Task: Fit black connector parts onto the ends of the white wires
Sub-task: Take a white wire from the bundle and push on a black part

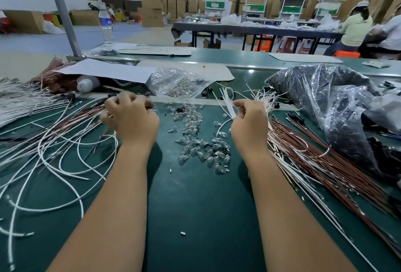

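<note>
A fanned bundle of thin white wires (243,100) is gripped in the right hand (249,121), its ends pointing away from the body. Left of that bundle, the left hand (132,117) is curled over loose wires; its contents cannot be told. Small black connector parts (207,91) lie just beyond the bundle, nearer the right hand.

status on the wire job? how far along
Done: can't confirm; fitted ends are too small to tell. In hand: right hand pinches a white wire bundle; left hand grips wires at left. Left: many white wires loose, black parts bag still full.
</note>
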A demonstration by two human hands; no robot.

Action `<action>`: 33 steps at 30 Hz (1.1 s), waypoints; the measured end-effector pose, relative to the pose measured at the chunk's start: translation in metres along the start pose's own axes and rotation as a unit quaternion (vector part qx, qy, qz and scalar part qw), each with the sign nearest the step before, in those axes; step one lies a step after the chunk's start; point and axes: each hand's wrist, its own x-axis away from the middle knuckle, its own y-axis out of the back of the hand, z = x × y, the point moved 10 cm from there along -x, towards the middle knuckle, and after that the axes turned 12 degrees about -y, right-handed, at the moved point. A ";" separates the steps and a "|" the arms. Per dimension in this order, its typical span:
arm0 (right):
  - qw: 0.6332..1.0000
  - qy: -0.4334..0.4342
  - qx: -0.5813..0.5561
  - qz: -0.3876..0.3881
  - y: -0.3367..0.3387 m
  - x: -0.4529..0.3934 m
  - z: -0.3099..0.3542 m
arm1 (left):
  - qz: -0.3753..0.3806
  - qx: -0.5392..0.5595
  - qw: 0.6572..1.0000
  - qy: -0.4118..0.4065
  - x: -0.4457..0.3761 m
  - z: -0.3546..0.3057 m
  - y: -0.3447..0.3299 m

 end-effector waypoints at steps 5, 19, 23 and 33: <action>0.989 0.143 -0.010 0.042 -0.015 0.022 0.038 | 0.021 0.207 0.943 -0.259 0.013 -0.100 0.001; 0.944 0.051 -0.127 -0.299 0.083 0.017 0.010 | 0.202 0.124 0.931 -0.277 0.033 -0.110 -0.057; 0.927 -0.075 -0.150 -0.336 0.097 0.009 -0.024 | 0.154 0.117 0.950 -0.246 0.024 -0.100 -0.046; 0.968 0.220 0.122 -0.021 -0.008 0.032 0.057 | 0.065 0.216 0.923 -0.311 0.026 -0.126 -0.012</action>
